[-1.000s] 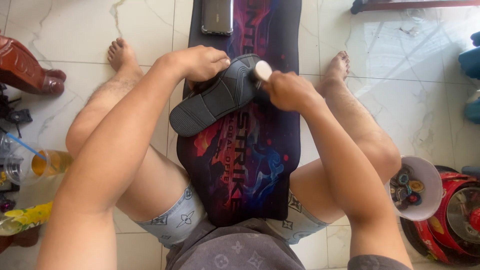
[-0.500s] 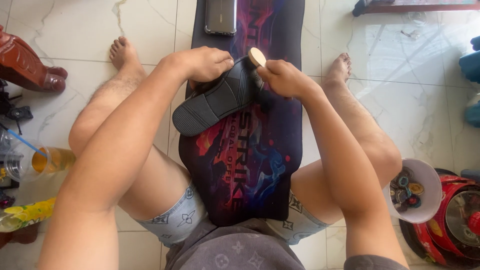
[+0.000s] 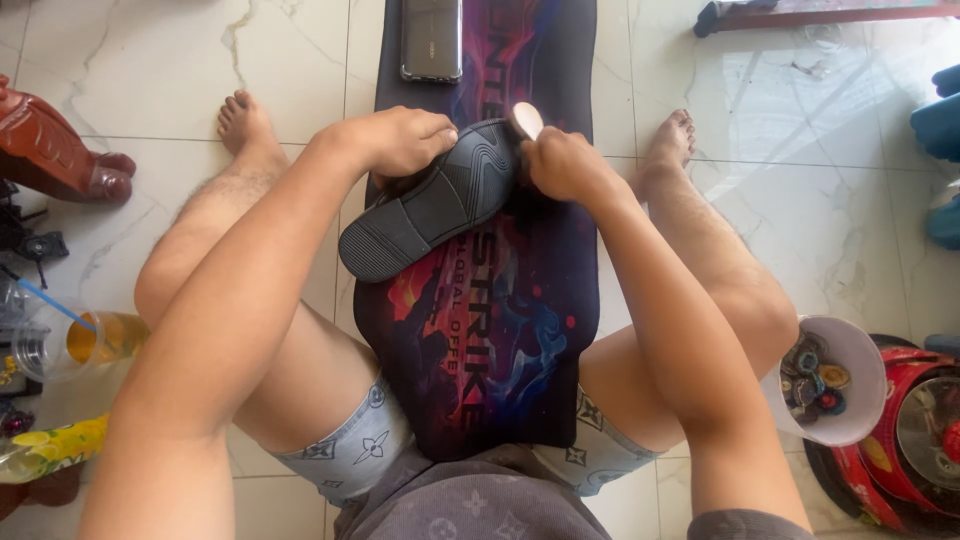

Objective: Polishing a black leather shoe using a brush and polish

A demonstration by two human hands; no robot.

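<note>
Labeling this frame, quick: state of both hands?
Left hand: closed on the black shoe.
Right hand: closed on a small pale brush.

The right hand (image 3: 565,165) has moved. One second ago it was at the toe end of the black shoe (image 3: 435,200), with the small pale brush (image 3: 527,120) pressed against the sole near the tip. Then it slid up toward 12 o'clock. Now the brush pokes out just past the top edge of the toe, at about 1 o'clock from the shoe's middle. The shoe has tipped a little too, so its toe points more toward 1 o'clock. The left hand (image 3: 405,140) now curls its fingers further over the shoe's upper edge.
</note>
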